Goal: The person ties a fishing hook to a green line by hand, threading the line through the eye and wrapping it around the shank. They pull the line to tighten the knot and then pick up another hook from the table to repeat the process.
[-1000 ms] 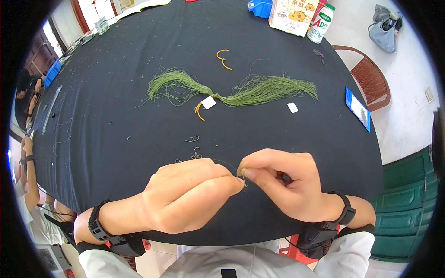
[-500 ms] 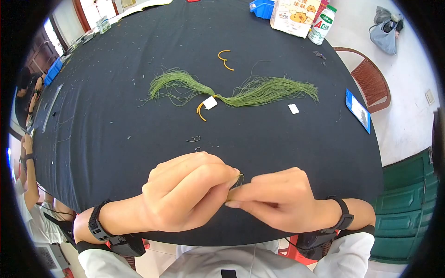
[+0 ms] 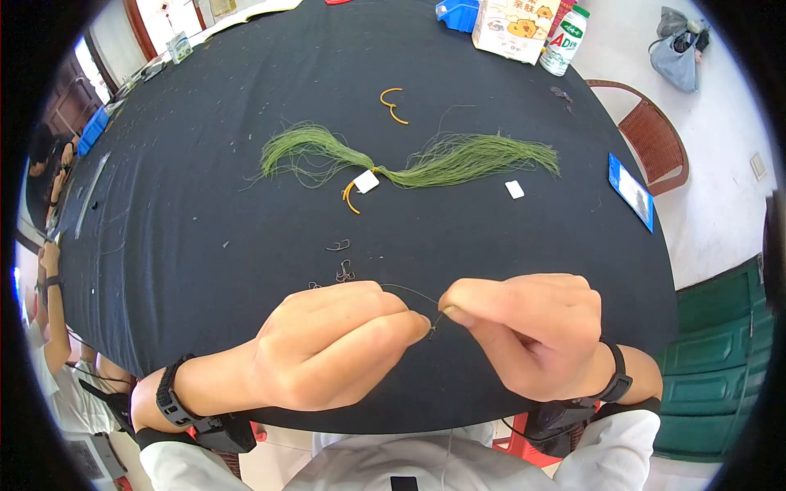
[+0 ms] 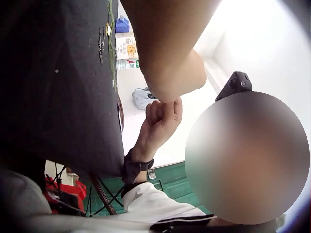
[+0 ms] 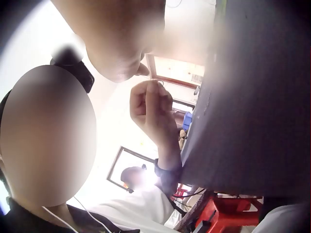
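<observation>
In the head view my left hand (image 3: 340,348) pinches a small dark fishing hook (image 3: 432,329) between thumb and forefinger, most of it hidden by the fingertips. A thin green fishing line (image 3: 413,291) arcs from behind this hand over to my right hand (image 3: 528,331), whose thumb and forefinger pinch it. A short stretch of line also runs between both sets of fingertips. Just beyond the left hand lie several loose fishing hooks (image 3: 345,271), with another hook (image 3: 337,245) farther off. A green bundle of line (image 3: 475,161), tied at its middle, lies across the black-covered table (image 3: 270,237).
Yellow curved pieces (image 3: 395,106) and white tags (image 3: 514,190) lie around the bundle. A blue packet (image 3: 630,192) is near the right edge. At the back stand a carton (image 3: 512,31), a bottle (image 3: 565,42) and a blue bin (image 3: 458,14). Other people sit at left.
My right hand dipped to the left hand's fingertips, then drew away up and to the right with the line. The left hand tilted and came back to nearly its earlier pose.
</observation>
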The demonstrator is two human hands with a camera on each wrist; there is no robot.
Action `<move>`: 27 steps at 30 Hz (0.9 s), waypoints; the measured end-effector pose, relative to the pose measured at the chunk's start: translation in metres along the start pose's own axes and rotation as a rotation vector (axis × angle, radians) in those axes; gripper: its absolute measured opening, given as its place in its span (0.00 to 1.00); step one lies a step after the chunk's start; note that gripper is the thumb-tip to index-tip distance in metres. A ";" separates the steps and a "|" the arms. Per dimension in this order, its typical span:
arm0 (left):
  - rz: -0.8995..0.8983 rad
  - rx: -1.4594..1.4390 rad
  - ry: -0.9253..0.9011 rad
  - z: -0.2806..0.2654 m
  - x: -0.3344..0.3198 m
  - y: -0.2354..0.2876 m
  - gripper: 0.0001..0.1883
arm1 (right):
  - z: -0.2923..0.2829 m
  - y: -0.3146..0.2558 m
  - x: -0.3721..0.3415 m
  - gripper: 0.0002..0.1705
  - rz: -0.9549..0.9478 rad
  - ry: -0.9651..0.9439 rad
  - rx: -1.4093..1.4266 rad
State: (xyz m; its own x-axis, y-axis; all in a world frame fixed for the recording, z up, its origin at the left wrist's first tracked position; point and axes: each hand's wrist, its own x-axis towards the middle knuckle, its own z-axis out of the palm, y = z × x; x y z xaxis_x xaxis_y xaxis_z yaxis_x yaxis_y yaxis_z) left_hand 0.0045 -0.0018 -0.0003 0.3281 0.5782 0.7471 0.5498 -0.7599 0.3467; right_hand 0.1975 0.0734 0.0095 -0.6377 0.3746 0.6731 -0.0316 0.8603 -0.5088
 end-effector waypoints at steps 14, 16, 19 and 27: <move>-0.057 -0.064 0.005 -0.002 0.001 0.002 0.13 | 0.006 0.003 0.002 0.09 0.465 -0.174 0.350; -0.072 -0.075 0.012 -0.002 0.002 0.002 0.12 | 0.008 0.004 0.002 0.09 0.489 -0.211 0.395; -0.082 -0.093 0.026 -0.003 0.000 0.001 0.12 | 0.008 0.002 0.001 0.09 0.466 -0.255 0.373; -0.141 -0.077 0.040 -0.005 0.001 0.003 0.10 | 0.016 0.000 -0.007 0.07 0.256 -0.239 0.275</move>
State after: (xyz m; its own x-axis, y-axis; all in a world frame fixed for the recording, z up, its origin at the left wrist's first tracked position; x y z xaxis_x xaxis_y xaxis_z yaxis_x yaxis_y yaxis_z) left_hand 0.0030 -0.0048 0.0042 0.2202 0.6696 0.7093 0.5273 -0.6935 0.4910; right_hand 0.1892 0.0656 -0.0040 -0.8104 0.4457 0.3803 -0.0321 0.6143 -0.7884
